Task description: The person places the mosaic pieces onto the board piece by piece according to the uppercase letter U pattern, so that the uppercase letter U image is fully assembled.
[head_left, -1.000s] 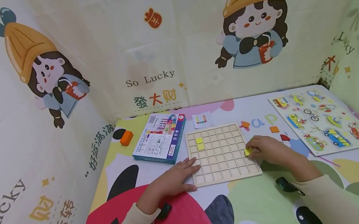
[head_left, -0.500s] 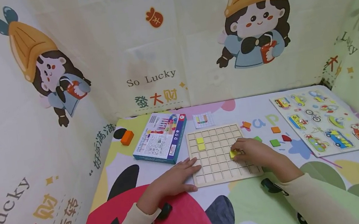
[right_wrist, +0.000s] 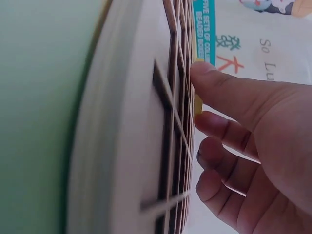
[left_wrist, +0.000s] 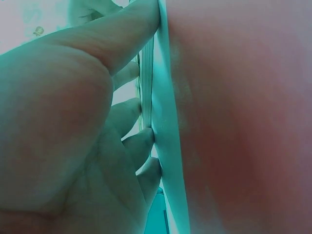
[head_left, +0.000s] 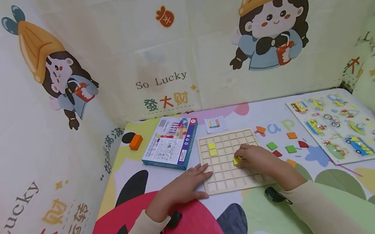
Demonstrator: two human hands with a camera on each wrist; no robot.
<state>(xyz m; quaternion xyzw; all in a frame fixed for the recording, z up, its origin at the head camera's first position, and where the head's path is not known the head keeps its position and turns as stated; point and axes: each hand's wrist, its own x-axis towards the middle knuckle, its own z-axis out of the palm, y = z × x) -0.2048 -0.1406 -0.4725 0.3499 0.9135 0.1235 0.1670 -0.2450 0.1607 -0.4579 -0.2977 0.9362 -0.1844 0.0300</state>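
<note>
A wooden grid board (head_left: 218, 186) lies on the table, with two yellow square tiles (head_left: 212, 149) seated one below the other near its upper left corner. Over the middle of the grid, my right hand (head_left: 259, 161) pinches another yellow tile (head_left: 237, 160) between thumb and index finger. In the right wrist view that yellow tile (right_wrist: 198, 105) shows at the fingertips, close over the cells. My left hand (head_left: 185, 184) rests with extended fingers at the board's left edge. The left wrist view shows its thumb (left_wrist: 112, 39) and fingertips down along that edge.
Right of the board lie loose green tiles (head_left: 290, 149), orange tiles (head_left: 292, 135) and red pieces (head_left: 303, 144). A vehicle puzzle board (head_left: 344, 144) is farther right. Behind stand a small pattern card (head_left: 215, 124), a flat box (head_left: 166, 147) and an orange block (head_left: 136, 142).
My right hand has carried the yellow tile left, from the board's right edge to the middle of the grid. The left hand has stayed at the left edge.
</note>
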